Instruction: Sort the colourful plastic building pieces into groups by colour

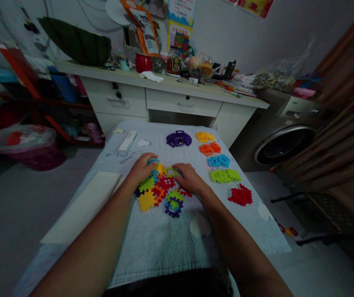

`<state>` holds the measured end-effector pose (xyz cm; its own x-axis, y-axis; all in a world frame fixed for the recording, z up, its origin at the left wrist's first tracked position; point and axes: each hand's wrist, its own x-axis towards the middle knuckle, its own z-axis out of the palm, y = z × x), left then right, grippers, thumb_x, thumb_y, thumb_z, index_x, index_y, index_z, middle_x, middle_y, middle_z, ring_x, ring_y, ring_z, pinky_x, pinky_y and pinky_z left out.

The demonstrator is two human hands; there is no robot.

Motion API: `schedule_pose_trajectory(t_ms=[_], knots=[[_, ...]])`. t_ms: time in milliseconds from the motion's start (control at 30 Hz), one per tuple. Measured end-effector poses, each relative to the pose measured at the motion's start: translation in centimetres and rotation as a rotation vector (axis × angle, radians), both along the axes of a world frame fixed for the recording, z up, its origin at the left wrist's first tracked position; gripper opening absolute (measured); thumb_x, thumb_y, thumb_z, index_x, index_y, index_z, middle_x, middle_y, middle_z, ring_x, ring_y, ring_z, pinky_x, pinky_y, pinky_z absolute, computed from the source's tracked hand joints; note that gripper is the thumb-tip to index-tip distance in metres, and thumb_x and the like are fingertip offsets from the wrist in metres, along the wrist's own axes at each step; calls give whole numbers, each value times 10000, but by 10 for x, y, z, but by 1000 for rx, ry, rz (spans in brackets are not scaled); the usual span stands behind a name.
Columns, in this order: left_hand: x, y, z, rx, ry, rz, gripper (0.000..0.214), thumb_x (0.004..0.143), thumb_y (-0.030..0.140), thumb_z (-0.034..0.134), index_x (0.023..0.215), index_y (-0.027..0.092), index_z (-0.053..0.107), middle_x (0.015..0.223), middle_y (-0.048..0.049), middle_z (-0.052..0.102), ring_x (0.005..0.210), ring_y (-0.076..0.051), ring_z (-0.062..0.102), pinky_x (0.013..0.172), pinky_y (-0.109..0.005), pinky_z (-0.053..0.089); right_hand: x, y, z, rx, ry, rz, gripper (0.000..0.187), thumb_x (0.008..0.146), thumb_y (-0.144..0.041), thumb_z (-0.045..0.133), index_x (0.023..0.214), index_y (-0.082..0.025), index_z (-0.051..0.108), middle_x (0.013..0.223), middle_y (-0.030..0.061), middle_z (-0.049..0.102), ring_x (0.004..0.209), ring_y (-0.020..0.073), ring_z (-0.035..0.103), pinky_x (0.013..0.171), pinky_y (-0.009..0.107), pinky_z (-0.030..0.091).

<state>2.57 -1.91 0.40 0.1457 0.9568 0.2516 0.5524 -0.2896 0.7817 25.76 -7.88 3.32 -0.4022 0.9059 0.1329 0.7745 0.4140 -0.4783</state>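
Pile (165, 182) of mixed plastic pieces midway across the cloth-covered table (152, 243), both hands at its far side: apparently a picking-through step in hand. Left hand (140, 169) at the pile's eleven o'clock, fingers curved narrowly over a blue piece (152, 160); right hand (189, 177) at two o'clock, fingertips close together by a light-green piece (171, 171); firm grip or mere touch impossible to tell. For the next move, probably a light pinch on one rim, given overlapping teeth likely to catch on neighbours. In the pile, flat notched squares, some solid, some open like frames, brightly coloured and tilted every way; at seven o'clock a yellow square (147, 200), at five a purple frame (173, 213). Beyond, single-colour groups: purple cluster (178, 139) near one o'clock, then yellow cluster (205, 137), orange cluster (210, 149), blue cluster (218, 161), green cluster (225, 176) and red cluster (241, 195), round to three.
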Motion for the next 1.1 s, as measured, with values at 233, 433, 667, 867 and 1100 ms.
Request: schedule_pose_trajectory(t_ms=[233, 433, 667, 867, 1100], knots=[[1, -12, 21, 178, 187, -9, 330, 813, 304, 465, 1053, 161, 640, 1145, -112, 625, 1150, -256, 558, 1071, -392, 400, -3, 5, -19, 62, 62, 17, 230, 865, -159, 608, 1078, -215, 676, 1277, 83, 645, 1199, 226, 553, 1039, 411, 349], [-4, -27, 45, 52, 416, -35, 331, 814, 312, 490, 1081, 203, 654, 1136, -97, 650, 1120, -289, 583, 1026, -414, 421, -1, 6, -27, 115, 186, -52, 212, 938, -217, 514, 1075, -206, 677, 1142, 90, 662, 1090, 208, 563, 989, 371, 391], [3, -49, 70, -57, 561, -152, 521, 713, 421, 656, 1201, 242, 624, 1146, -115, 662, 1086, -342, 599, 960, -450, 445, -1, 4, -31, 166, 239, -170, 177, 908, -260, 557, 1005, -191, 687, 914, 60, 557, 887, 182, 543, 849, 308, 440], [22, -102, 64, 28, 566, -284, 626, 645, 487, 760, 1210, 250, 633, 1404, -153, 518, 1333, -421, 409, 1069, -566, 337, 1, 2, -29, 170, 275, -221, 168, 903, -238, 516, 959, -170, 659, 886, 65, 576, 844, 184, 553, 813, 301, 431], [50, -141, 37, 249, 569, -538, 748, 747, 568, 688, 1404, 301, 452, 1512, -102, 410, 1428, -329, 295, 1183, -544, 162, 5, 1, -27, 174, 340, -335, 218, 914, -294, 455, 890, -172, 634, 831, 54, 612, 771, 174, 547, 770, 288, 423]])
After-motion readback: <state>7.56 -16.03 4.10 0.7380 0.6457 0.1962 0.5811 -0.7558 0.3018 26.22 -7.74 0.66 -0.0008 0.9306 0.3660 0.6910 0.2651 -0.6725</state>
